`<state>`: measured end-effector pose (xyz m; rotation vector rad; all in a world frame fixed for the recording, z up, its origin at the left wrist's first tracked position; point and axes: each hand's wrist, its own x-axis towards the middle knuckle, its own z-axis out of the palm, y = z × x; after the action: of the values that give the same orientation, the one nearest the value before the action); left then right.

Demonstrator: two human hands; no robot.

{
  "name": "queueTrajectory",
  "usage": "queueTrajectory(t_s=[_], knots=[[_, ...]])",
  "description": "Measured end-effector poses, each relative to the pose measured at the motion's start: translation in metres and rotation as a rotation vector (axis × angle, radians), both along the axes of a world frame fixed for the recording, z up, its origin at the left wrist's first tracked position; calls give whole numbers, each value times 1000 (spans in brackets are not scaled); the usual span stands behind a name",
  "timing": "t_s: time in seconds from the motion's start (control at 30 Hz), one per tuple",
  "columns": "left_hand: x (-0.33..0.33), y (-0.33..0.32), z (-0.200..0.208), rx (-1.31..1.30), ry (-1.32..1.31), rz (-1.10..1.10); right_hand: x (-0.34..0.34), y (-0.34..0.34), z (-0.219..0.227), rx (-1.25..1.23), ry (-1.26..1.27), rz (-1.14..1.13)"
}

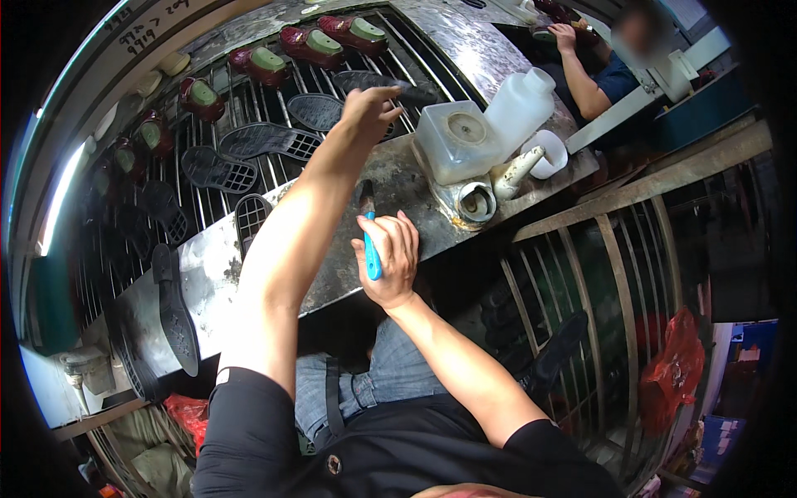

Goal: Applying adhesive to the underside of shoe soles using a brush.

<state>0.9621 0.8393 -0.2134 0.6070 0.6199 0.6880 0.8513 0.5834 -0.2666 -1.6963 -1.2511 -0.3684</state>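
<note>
I watch the right hand [390, 256], mid-frame, grasping a blue-handled tool [373, 264] over the grey bench [332, 266]; the left hand [369, 112], upper centre, extends its fingers at a black shoe sole [411, 90], though I cannot tell whether they grip it; beyond, upper left, burgundy shoes [257, 68] with green insoles sit on a barred rack [199, 207].

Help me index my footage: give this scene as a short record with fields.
Left hand: fingers extended, over dark soles; contact unclear
Right hand: gripping blue-handled tool
Bench: square translucent container, translucent bottle, white cup
Barred rack: dark soles, dark red shoes with green insoles
Upper right: another person, one hand raised
</note>
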Motion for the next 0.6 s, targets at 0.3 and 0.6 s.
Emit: queueTrajectory(t_s=[0.3,0.6], knots=[[-310,-66,8,1025,718,58,2,0,3,34,2,32],[-589,-123,-39,1311,1846,52,-3,0,2,35,-46,18]])
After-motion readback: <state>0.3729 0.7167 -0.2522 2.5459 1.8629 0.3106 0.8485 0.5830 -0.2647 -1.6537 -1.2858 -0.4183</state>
